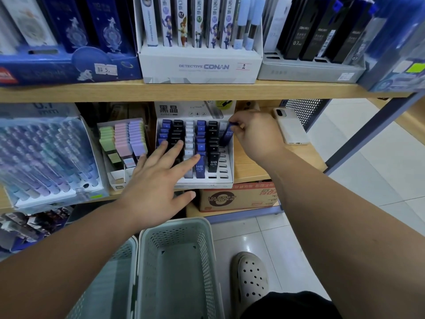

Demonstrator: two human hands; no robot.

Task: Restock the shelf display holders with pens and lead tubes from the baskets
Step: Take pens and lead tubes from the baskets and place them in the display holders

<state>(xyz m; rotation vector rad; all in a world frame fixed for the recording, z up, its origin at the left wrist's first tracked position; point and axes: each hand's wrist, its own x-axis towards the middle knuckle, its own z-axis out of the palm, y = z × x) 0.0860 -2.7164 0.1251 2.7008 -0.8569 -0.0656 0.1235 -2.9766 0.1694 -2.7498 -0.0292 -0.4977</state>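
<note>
We see the left hand [158,180] reaching over the near edge of the lower shelf [243,171]. It is open, its fingers straight and spread, with the fingertips resting on the tops of the blue and black lead tubes [178,134] in the left rows of the white display holder [230,166]. The right hand [255,137] is at the holder's far right corner, where finger and thumb pinch a blue lead tube [226,135] marked HB 0.5. That tube leans to the right over the rightmost column, and we cannot tell whether its lower end sits in a slot.

The holder stands in the middle of the lower shelf, its columns filled with blue, black and pale tubes. Just left of it we find a smaller holder of pastel erasers [128,139], and further left a large display of pale pens [46,157]. A white phone [291,127] lies on the shelf to the right of the right hand.

On the upper shelf [253,89] stands a white Detective Conan box [200,67] between dark blue and grey displays. Near us on the floor are two pale green baskets [174,223] side by side, with a cardboard box [239,196] beyond them and a white perforated shoe [250,277] to their right.
</note>
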